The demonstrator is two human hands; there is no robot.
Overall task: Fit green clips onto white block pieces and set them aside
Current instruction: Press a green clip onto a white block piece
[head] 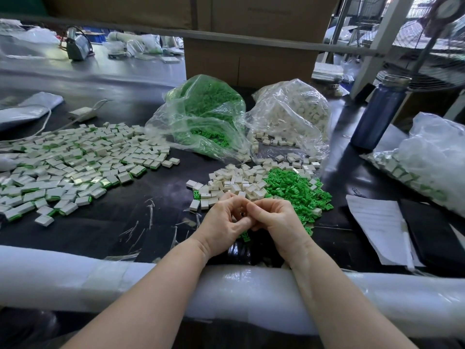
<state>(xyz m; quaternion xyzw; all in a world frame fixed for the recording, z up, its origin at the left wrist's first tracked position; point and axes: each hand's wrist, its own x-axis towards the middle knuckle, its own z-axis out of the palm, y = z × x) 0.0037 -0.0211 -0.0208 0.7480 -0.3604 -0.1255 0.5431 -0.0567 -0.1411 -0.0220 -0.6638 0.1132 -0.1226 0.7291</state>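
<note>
My left hand (pixel 222 222) and my right hand (pixel 275 219) meet fingertip to fingertip over the black table, just in front of a pile of loose white blocks (pixel 234 183). Both have curled fingers pinching something small between them; the fingers hide it, so I cannot tell whether it is a block or a clip. A heap of loose green clips (pixel 295 188) lies to the right of the blocks, and a few clips sit under my right wrist. A wide spread of white blocks fitted with green clips (pixel 73 163) covers the table at left.
An open plastic bag of green clips (pixel 208 109) and a bag of white blocks (pixel 294 114) stand behind the piles, before a cardboard box (pixel 249 64). A dark blue bottle (pixel 380 114), another filled bag (pixel 432 157) and papers (pixel 377 222) are at right. A white foam roll (pixel 83 275) lines the near edge.
</note>
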